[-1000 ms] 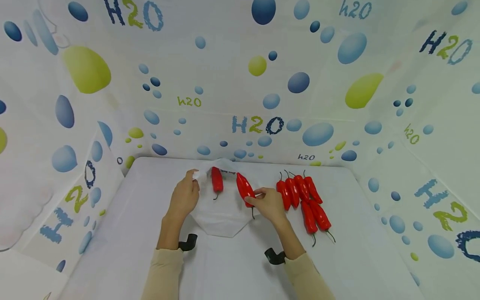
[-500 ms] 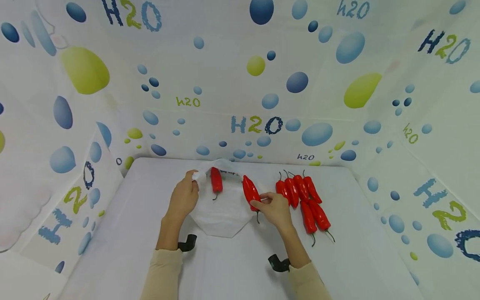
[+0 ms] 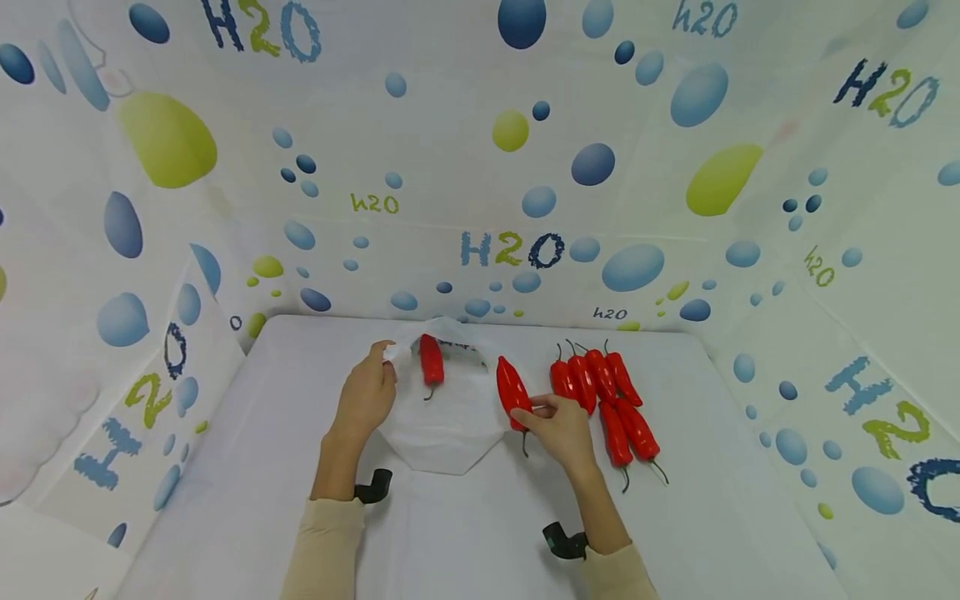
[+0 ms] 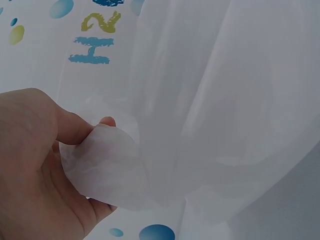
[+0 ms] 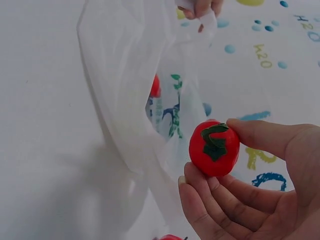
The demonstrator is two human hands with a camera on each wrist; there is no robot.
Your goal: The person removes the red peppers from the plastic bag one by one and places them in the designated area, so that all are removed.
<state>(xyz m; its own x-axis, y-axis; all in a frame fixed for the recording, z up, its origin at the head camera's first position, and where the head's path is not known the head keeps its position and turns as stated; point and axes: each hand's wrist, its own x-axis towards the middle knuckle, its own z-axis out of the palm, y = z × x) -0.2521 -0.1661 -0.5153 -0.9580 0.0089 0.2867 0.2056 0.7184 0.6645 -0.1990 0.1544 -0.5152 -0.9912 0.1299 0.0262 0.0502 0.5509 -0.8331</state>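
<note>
A white translucent plastic bag [image 3: 442, 433] lies on the table with its mouth spread. My left hand [image 3: 365, 393] pinches the left edge of that mouth; in the left wrist view, thumb and fingers grip the bunched film [image 4: 107, 167]. One red chili pepper [image 3: 432, 360] shows at the bag's opening, its stem toward me. Between thumb and fingers, my right hand [image 3: 562, 429] holds another red pepper [image 3: 512, 392] near its stem end, at the right side of the bag. The right wrist view faces this pepper's green stem cap [image 5: 215, 142].
To the right of my right hand, several more red peppers [image 3: 602, 375] lie side by side, with two in front [image 3: 637, 429]. The white table [image 3: 465, 533] backs onto a wall covering [image 3: 420, 150] printed with bubbles and H2O lettering.
My right hand has moved to the right and slightly toward me with its pepper, away from the bag's opening. The left hand keeps its hold on the bag's edge.
</note>
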